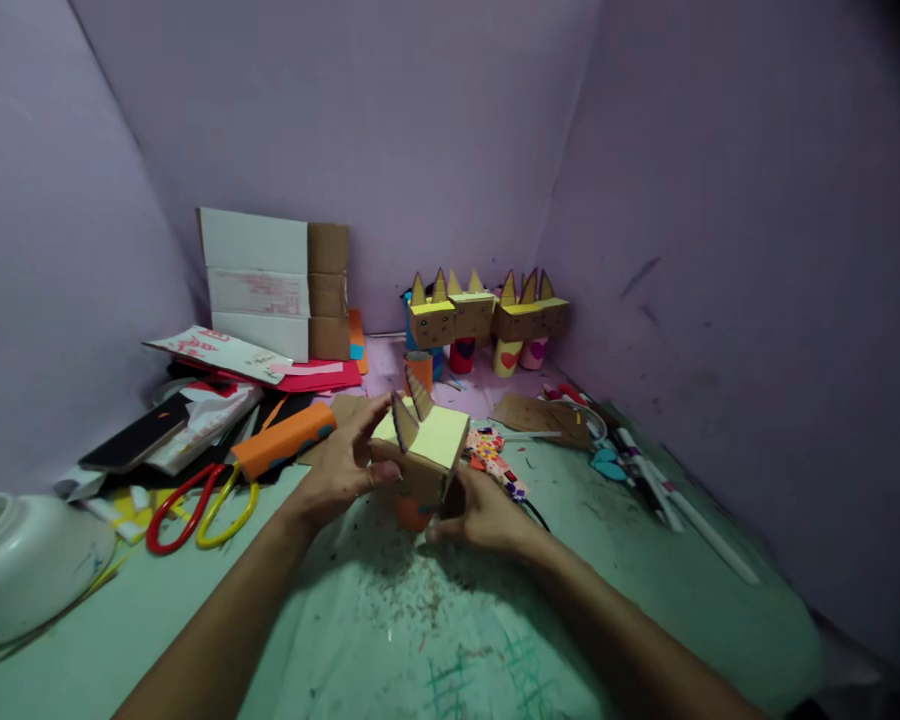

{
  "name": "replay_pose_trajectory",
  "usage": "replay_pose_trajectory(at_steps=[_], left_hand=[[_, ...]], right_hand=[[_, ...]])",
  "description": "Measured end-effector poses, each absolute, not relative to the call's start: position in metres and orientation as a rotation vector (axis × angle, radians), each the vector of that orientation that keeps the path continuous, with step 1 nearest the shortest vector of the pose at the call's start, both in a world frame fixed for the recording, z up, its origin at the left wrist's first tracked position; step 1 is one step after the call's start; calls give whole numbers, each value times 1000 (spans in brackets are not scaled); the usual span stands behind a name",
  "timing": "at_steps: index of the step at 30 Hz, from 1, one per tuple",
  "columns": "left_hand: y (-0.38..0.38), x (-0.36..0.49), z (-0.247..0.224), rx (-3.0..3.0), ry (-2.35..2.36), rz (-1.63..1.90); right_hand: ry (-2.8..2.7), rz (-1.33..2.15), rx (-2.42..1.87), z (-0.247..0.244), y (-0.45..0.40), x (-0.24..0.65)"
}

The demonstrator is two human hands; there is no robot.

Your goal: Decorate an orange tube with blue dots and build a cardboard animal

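Centrally, clamped btwn both hands: 1 cardbd box-head (442, 440), pale-yellow top, w/ 2 striped spikes (405, 424) upright toward L side. L hand (341, 470): closed on box-head's L side, thumb on front face, fingers along back L edge. R hand (486, 512): closed low about R corner, fingers partly hidden; can't tell if also touching orange tube (412, 512). Said tube directly under held box-head; joined or not, can't tell.

Below grip: scattered crumbs (412, 595) on green table cover (330, 645); green pen grid (525, 680) lower still.

Just behind grip: 1 more tube, orange, upright, open-topped. Far behind, slightly R: 4 spiked figures (471, 316), cardbd heads w/ yellow tops, tubes incl. red, cream & pink, ea. of those w/ heart.

L of grip, near L hand: orange roll (281, 443) w/ dark patches; scissors (208, 490), red & yellow handles. Farther L: flat black slab (139, 435); white round pot (52, 560), nearer front.

Behind L hand: opened carton (259, 255), white/brown, standing; red sheet (322, 378) at foot.

Just past R hand: floral piece (504, 470), partly hidden. Farther R: brown offcut (544, 418); loose pens (701, 530); teal item (607, 462), too blurred to ID.
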State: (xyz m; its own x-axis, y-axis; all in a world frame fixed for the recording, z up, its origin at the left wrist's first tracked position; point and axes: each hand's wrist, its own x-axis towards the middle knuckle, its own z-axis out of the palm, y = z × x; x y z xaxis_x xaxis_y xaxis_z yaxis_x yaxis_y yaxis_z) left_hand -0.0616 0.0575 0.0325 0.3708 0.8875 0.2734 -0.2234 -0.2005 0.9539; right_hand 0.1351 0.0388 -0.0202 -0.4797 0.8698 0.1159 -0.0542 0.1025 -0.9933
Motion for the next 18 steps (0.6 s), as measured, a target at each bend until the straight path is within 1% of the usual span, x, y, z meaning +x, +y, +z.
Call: replay_pose_trajectory(at_steps=[5, 9, 15, 18], left_hand=[[60, -68, 25, 1355, 519, 1078], [57, -67, 35, 1290, 446, 1106], [47, -61, 51, 1178, 485, 1210], [45, -54, 50, 1213, 576, 1238]], right_hand=[[-1616, 1475, -792, -14, 36, 117], [-1607, 1394, -782, -9, 31, 114], [-1530, 1162, -1006, 0, 29, 118], [-1556, 1142, -1062, 4, 28, 121]])
